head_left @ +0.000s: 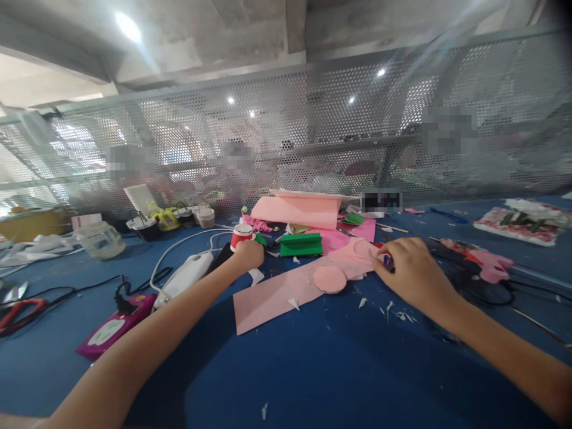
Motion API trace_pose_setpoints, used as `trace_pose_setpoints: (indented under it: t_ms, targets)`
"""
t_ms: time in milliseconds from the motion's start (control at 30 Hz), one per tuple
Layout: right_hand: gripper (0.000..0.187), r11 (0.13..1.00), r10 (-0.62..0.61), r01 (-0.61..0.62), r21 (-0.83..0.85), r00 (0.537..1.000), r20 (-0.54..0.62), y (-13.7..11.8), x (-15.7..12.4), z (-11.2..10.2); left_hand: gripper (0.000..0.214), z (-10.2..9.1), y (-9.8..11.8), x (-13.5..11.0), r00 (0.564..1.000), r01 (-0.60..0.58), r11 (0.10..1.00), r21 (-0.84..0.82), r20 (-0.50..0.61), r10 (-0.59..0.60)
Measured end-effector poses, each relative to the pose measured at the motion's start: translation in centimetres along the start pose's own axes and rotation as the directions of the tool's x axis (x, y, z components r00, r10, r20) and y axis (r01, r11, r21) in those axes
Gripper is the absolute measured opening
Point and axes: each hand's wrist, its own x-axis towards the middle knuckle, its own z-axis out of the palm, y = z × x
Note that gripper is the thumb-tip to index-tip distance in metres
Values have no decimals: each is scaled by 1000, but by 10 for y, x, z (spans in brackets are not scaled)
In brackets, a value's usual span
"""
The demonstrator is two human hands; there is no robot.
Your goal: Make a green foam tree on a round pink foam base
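Note:
My left hand [248, 254] is stretched far forward, its fingers curled shut close to a small red and white cup [242, 234]; what it grips is hidden. My right hand [409, 271] rests on the far end of a long pink foam sheet [272, 295], pinching a small dark purple object [388, 262] that I cannot name. A cut pink foam disc [329, 279] lies on the sheet between my hands. A folded green foam piece [301, 244] sits just beyond it.
Blue table [313, 369] strewn with white scraps. A white glue gun with cable [185, 274] and a purple power strip [116, 325] lie left. Red scissors [20, 313] at the far left. Pink sheets [297, 210], jars [100, 239] and a perforated metal screen [313, 131] stand behind.

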Motion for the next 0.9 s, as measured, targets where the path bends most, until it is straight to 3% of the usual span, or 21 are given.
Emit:
trace_pose_setpoints:
  t_ms: [133,267,300,333,400,433,600,667,733,800,900]
  targets:
    - [22,940,-179,189,284,982,-59,-11,-6,11,32,-9,6,0,997,28,998,55,-73,-24]
    - [40,891,-255,226,395,967,23,-24,-12,12,30,-32,11,-4,986,-12,1000,22,-163,16]
    - [46,886,-264,217,410,962,62,-27,-14,12,29,-38,11,-5,981,-28,999,-23,-194,23]
    - [51,882,-275,209,422,956,101,-30,-16,12,24,-43,11,-5,968,-69,973,-220,-250,13]
    - [58,875,-304,205,438,937,170,-36,-19,12,14,-49,12,-4,979,-100,741,-664,-198,-45]
    - [60,873,-318,203,443,926,203,-39,-21,13,13,-50,13,-4,985,-100,623,-776,-165,-48]
    - [69,884,-349,169,435,858,376,-57,-21,13,9,-43,23,-1,995,-91,200,-976,-95,-12]
    - [72,885,-362,166,436,833,418,-62,-19,15,5,-40,28,-1,1000,-26,-204,-979,-29,9]
    - [75,885,-373,174,433,822,430,-66,-16,18,12,-37,32,-2,999,3,-435,-901,-15,37]
    - [77,889,-376,191,417,825,423,-71,-12,23,14,-34,35,-4,998,12,-505,-863,-18,55]
    - [75,900,-362,201,388,839,406,-79,-6,34,15,-26,40,-6,997,59,-495,-867,26,73]
